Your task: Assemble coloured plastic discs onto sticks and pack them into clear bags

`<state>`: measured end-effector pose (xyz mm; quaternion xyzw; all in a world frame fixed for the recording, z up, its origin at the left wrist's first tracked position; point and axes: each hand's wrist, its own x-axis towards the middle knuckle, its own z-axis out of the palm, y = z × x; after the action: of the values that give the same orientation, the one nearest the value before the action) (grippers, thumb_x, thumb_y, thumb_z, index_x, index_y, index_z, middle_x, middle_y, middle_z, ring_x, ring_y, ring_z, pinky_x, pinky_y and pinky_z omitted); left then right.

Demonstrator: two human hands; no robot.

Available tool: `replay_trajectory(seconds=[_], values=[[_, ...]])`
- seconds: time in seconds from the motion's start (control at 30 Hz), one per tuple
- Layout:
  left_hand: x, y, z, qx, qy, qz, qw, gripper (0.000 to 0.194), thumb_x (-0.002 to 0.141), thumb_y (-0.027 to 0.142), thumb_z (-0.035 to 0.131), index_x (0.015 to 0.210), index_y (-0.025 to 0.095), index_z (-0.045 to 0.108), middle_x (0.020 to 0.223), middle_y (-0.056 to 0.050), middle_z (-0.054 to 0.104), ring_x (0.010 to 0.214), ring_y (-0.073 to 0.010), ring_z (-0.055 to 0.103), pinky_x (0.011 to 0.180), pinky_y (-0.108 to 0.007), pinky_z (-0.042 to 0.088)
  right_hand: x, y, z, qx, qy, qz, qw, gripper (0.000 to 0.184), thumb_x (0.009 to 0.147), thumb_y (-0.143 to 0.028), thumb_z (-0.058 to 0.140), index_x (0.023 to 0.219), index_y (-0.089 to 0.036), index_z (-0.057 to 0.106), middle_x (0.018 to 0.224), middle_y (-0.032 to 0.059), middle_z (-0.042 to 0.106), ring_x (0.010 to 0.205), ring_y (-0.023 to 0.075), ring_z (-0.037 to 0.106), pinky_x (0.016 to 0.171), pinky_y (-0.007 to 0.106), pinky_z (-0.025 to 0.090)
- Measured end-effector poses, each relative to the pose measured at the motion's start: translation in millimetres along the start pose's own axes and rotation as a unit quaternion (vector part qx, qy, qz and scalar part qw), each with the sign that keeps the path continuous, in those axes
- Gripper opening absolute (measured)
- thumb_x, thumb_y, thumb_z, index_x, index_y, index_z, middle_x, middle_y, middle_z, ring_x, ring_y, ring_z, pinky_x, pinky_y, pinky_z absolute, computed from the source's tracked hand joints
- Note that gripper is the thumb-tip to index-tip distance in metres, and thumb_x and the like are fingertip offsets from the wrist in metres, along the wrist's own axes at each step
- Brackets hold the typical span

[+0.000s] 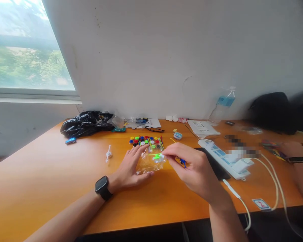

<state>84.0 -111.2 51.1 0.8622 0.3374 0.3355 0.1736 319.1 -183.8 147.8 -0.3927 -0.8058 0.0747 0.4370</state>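
My right hand (192, 164) pinches the end of a thin bright green plastic strip (151, 154), which has a small green knob-like piece below it. These are held over a clear plastic bag (147, 164). Beside the bag, my left hand (132, 166) rests on the table with fingers spread, touching its left edge. Just beyond are rows of small colourful round discs (145, 141) with thin strips among them. To the left lies a white disc piece (109, 154) with a strip through it. Small blue pieces (183, 162) show partly behind my right hand.
A black plastic bag (88, 122) lies at the back left, with a small blue packet (70, 141) before it. On the right are a white power strip (224, 158) with cables, a clear bottle (222, 104) and a round container (177, 135). Another person's arm (296, 158) is at far right.
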Motion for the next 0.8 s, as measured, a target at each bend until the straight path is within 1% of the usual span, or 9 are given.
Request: replay_trajectory(seconds=[0.1,0.23,0.37,0.43,0.53,0.67,0.73,0.8], values=[[-0.1,0.5,-0.5,-0.001,-0.004,0.011,1.0,0.087,0.09,0.054,0.074,0.163,0.032,0.032,0.154,-0.014,0.052,0.135,-0.0375,0.052,0.112,-0.053,0.046,0.3,-1.9,-0.7,0.006,0.002,-0.004,1.0,0.02,0.104,-0.015,0.058,0.105,-0.027,0.075,0.104,0.0043,0.078,0.098,0.0218,0.074,0.088,0.035,0.06],[-0.1,0.5,-2.4,-0.021,-0.012,0.03,0.999,0.087,0.09,0.053,0.074,0.164,0.031,0.032,0.157,-0.014,0.049,0.139,-0.0383,0.05,0.115,-0.054,0.045,0.9,-2.4,-2.7,0.007,0.006,0.003,1.0,0.017,0.103,-0.017,0.061,0.102,-0.027,0.076,0.103,0.0042,0.078,0.096,0.0223,0.075,0.087,0.035,0.061],[-0.6,1.5,-4.3,-0.043,-0.004,0.042,0.998,0.086,0.091,0.05,0.073,0.164,0.032,0.031,0.156,-0.014,0.049,0.138,-0.0367,0.05,0.116,-0.054,0.045,-0.7,-0.7,0.1,0.011,-0.007,0.049,0.999,0.016,0.1,-0.015,0.064,0.098,-0.026,0.075,0.1,0.0025,0.079,0.092,0.0211,0.075,0.083,0.032,0.061],[-1.1,2.6,-4.5,-0.048,-0.002,0.043,0.998,0.085,0.091,0.048,0.073,0.164,0.032,0.031,0.155,-0.014,0.05,0.136,-0.0359,0.052,0.115,-0.053,0.046,-2.1,-0.5,4.6,0.016,-0.02,0.073,0.997,0.017,0.099,-0.014,0.064,0.097,-0.026,0.075,0.099,0.0014,0.079,0.09,0.0201,0.075,0.081,0.031,0.06],[-1.8,4.0,-3.8,-0.047,0.007,0.043,0.998,0.084,0.09,0.043,0.074,0.162,0.031,0.033,0.151,-0.014,0.052,0.134,-0.0353,0.052,0.114,-0.052,0.047,-3.7,-2.3,14.2,0.025,-0.029,0.09,0.995,0.017,0.098,-0.014,0.064,0.099,-0.026,0.076,0.099,0.0002,0.081,0.089,0.0188,0.076,0.081,0.029,0.06],[-2.1,4.1,-2.7,-0.04,0.015,0.051,0.998,0.084,0.087,0.037,0.073,0.16,0.03,0.033,0.146,-0.014,0.053,0.13,-0.0354,0.054,0.112,-0.053,0.047,-4.2,-5.3,24.5,0.003,-0.042,0.092,0.995,0.02,0.098,-0.014,0.064,0.102,-0.028,0.078,0.098,-0.0019,0.082,0.086,0.0186,0.077,0.081,0.03,0.06],[-1.8,3.9,-2.6,-0.037,0.013,0.048,0.998,0.084,0.087,0.038,0.073,0.16,0.03,0.034,0.145,-0.014,0.054,0.129,-0.0358,0.055,0.111,-0.054,0.047,-3.8,-5.3,24.8,-0.01,-0.048,0.087,0.995,0.022,0.098,-0.013,0.064,0.101,-0.029,0.078,0.099,-0.0018,0.082,0.088,0.0193,0.077,0.082,0.031,0.059],[-1.4,3.8,-2.7,-0.038,0.012,0.044,0.998,0.083,0.087,0.04,0.074,0.16,0.03,0.035,0.145,-0.014,0.054,0.128,-0.0357,0.055,0.11,-0.053,0.048,-3.3,-4.4,20.9,-0.013,-0.042,0.081,0.996,0.021,0.098,-0.013,0.063,0.101,-0.028,0.077,0.101,-0.001,0.082,0.091,0.0197,0.077,0.084,0.031,0.059]])
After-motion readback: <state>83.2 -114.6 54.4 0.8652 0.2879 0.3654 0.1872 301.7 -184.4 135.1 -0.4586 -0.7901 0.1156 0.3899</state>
